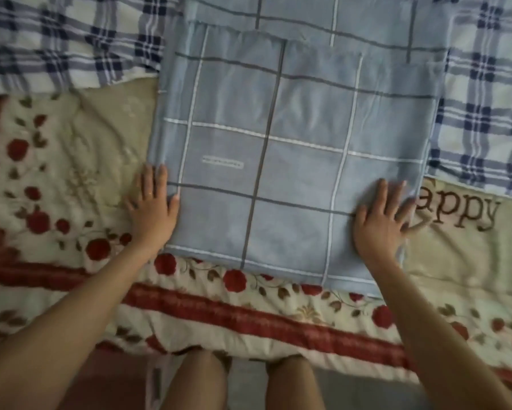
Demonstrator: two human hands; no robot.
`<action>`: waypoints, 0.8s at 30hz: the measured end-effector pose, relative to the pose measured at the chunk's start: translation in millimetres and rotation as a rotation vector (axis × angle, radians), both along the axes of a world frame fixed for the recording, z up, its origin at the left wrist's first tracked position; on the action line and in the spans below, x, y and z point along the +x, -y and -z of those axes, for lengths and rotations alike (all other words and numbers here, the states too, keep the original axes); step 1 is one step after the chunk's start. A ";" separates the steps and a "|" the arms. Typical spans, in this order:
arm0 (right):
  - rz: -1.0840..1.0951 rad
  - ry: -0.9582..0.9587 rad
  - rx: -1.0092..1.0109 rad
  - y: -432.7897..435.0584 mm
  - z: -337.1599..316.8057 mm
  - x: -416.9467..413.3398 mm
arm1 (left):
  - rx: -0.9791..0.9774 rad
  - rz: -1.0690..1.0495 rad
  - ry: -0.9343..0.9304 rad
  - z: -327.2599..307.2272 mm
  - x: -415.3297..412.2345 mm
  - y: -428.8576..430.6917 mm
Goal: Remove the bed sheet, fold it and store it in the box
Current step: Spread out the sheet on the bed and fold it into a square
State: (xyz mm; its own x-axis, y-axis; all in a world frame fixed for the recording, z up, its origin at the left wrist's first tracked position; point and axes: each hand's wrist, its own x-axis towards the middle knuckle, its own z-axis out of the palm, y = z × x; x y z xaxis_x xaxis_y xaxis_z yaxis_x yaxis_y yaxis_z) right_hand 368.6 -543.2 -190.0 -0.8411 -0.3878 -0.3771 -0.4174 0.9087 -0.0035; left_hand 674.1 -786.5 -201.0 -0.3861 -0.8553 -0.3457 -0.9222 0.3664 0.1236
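Flattening the folded bed sheet at frame centre, left hand and right hand spread flat; next, I'd judge, boxing it.

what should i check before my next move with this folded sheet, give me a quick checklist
1. Is the sheet folded compact: ok, a neat rectangle.
2. Far edges flush: not ok, the layers sit stepped.
3. Top layer smooth: ok, only faint ripples.
4. Hands placed: ok, left hand at the left edge, right hand flat on the right side.
5. Grip for lifting: not ok, both hands lie open and hold nothing.
6. Where the box is: cannot tell, none in view.
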 end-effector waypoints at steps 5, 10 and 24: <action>-0.466 0.032 -0.181 17.9 -21.2 119.5 | -0.068 0.163 -0.190 -34.7 -1.0 -57.6; -0.864 0.047 -0.069 20.7 1.5 161.6 | -0.113 0.695 -0.016 -14.7 -22.9 -92.0; 0.817 0.151 -0.622 -118.1 -20.6 107.6 | 0.123 -0.307 -0.413 -20.2 61.1 -83.3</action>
